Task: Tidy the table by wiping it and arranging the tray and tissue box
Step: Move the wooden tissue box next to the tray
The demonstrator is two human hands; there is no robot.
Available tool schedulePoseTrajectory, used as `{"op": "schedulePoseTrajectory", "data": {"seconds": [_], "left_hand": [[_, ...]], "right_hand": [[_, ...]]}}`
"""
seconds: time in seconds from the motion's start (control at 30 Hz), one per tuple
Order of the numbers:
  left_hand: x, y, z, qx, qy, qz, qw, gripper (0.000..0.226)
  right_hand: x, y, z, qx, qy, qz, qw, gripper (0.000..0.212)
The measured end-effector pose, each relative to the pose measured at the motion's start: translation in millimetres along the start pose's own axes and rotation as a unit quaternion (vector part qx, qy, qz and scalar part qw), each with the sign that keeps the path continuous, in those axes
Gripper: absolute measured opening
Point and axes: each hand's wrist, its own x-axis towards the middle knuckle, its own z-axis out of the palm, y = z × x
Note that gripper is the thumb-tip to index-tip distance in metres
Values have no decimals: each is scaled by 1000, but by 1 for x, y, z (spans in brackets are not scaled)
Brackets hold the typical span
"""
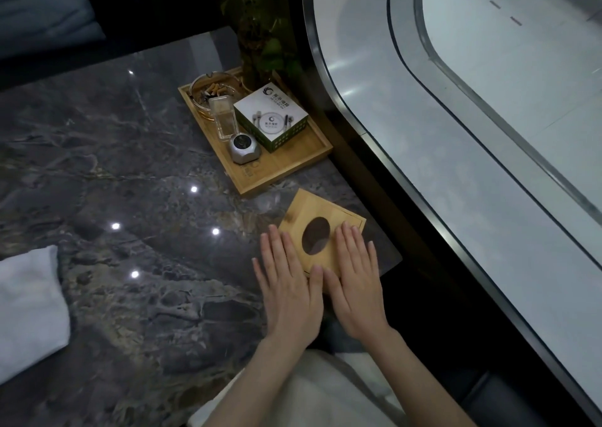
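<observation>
Tissue box (321,231), pressed under flat, open left hand (288,291) and right hand (353,280), could be pushed off the near table (130,166) edge.

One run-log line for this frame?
stage: arranging | hands: left and right flat on tissue box | tray: beside box, loaded | cloth: table's left edge
</observation>
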Motion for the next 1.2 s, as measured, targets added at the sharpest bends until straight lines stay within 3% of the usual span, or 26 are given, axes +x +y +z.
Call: {"op": "schedulePoseTrajectory", "data": {"seconds": [0.23,1.2], "left_hand": [[29,3,-10,-28,-24,28,999,76],[151,5,-24,-6,-81,151,985,56]], "right_hand": [[16,-5,1,-4,10,32,999,61],[98,-15,6,-27,63,81,994,69]]}}
